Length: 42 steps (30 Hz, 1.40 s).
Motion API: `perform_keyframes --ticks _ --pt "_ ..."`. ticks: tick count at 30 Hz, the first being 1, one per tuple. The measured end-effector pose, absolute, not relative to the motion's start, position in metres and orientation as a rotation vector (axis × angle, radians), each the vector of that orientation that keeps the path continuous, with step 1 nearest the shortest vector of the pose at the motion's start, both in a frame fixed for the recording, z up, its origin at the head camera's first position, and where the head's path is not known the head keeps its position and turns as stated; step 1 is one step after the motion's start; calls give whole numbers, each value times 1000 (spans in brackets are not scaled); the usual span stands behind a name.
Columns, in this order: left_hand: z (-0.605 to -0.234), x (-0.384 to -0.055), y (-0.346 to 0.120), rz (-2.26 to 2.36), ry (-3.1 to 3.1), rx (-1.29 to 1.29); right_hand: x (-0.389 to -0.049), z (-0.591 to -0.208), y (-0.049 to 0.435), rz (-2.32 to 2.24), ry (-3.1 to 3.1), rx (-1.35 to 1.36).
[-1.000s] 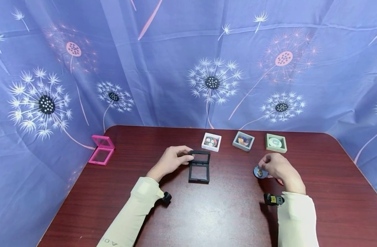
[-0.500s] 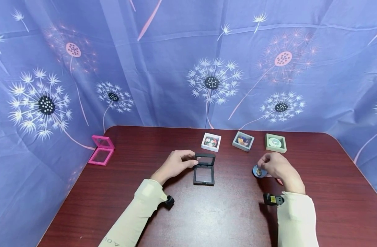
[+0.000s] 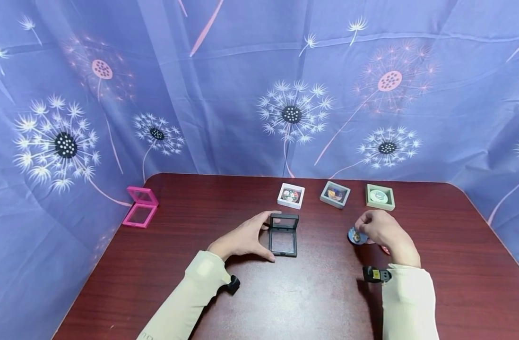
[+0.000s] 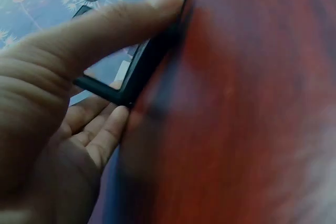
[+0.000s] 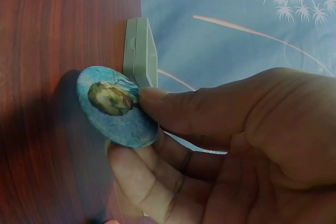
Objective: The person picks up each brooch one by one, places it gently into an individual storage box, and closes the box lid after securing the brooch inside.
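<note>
Black case (image 3: 283,237) stands near the middle of the dark red desk (image 3: 323,295), its windowed lid raised at the back, well to the left of the blue badge (image 5: 115,109). Farthest left, a pink case (image 3: 141,210) lies near the desk's edge, lid raised as well. Next comes the left hand (image 3: 242,238), spread round the left side of the black case, thumb stretched to the front corner and fingers toward the hinge; the left wrist view is blurred, so how firmly they touch is hard to tell. Farther back, near the patterned curtain (image 3: 225,94), sit a white box (image 3: 289,205) framing a dark patterned badge (image 3: 290,195) and a grey box (image 3: 331,203), turned slightly, with a multicoloured disc (image 3: 334,194) inside. On the right, the right hand (image 3: 384,236) pinches the blue badge between thumb and fingers, holding it tilted. A green box (image 3: 380,206) with a pale badge (image 3: 378,196) sits behind that hand, and a red disc (image 3: 385,250) shows partly from under it
</note>
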<state>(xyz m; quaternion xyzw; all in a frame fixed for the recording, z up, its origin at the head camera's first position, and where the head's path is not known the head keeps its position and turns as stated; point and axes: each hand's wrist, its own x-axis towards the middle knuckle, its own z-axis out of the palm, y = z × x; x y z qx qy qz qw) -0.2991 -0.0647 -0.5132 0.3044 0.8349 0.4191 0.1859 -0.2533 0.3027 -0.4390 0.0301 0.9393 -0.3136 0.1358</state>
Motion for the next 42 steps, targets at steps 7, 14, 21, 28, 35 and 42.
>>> perform_keyframes --ticks 7,14,21,28,35,42 --pt "-515 -297 -64 1164 2380 842 -254 -441 303 -933 2707 113" --pt "-514 -298 -64 1128 2388 832 -255 -441 303 -930 2705 119" --pt "-513 -298 -64 1124 2397 827 -255 -442 301 -952 2712 108" --pt "-513 -298 -65 1130 2394 816 -255 -439 295 -956 2731 93" --pt "-513 -298 -65 1143 2394 835 -256 -441 286 -1043 2711 56" --pt "-513 -298 -66 1143 2389 823 -258 -442 273 -1072 2716 26"
